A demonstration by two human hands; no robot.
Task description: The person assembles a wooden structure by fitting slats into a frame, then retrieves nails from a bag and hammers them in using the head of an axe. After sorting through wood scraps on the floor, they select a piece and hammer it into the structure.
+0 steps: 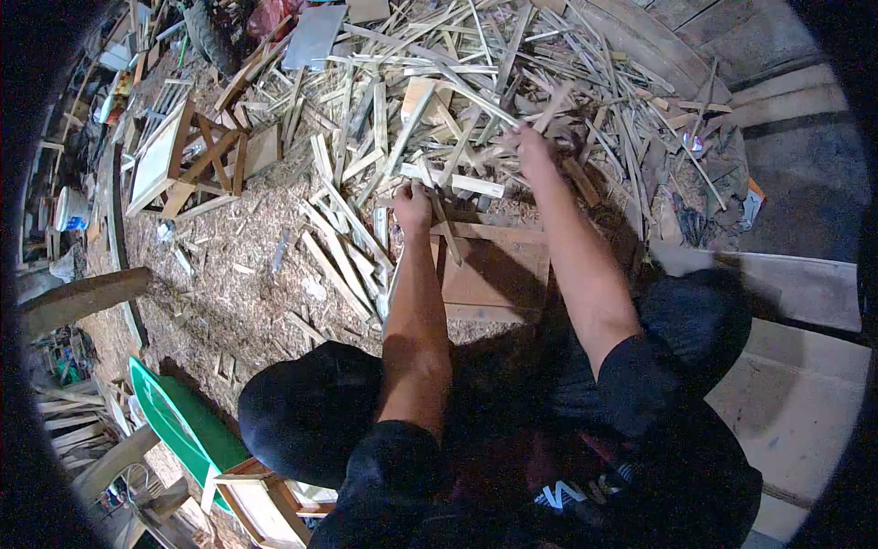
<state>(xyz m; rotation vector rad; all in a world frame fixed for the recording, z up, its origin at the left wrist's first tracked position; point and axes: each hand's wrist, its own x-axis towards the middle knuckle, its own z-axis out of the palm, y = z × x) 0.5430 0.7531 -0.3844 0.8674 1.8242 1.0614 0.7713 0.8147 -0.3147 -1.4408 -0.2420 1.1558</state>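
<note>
My left hand (413,209) is closed at the near side of the scrap pile, its fingers pinched on a thin wooden strip (445,224) that slants down over a brown wooden box-like piece (494,274). Farther forward and to the right, my right hand (534,154) has its fingers wrapped round another short wooden strip (554,106), which is smeared by motion. Under and beyond both hands lies a heap of loose wood strips (457,73). A pale short slat (477,186) rests between the hands.
A small wooden frame with crossed braces (197,165) stands at left. Sawdust (229,284) covers the floor. At lower left are a green plastic piece (183,421) and another wooden frame (265,508). Boards (786,393) lie at right, and a grey sheet (314,38) at the top.
</note>
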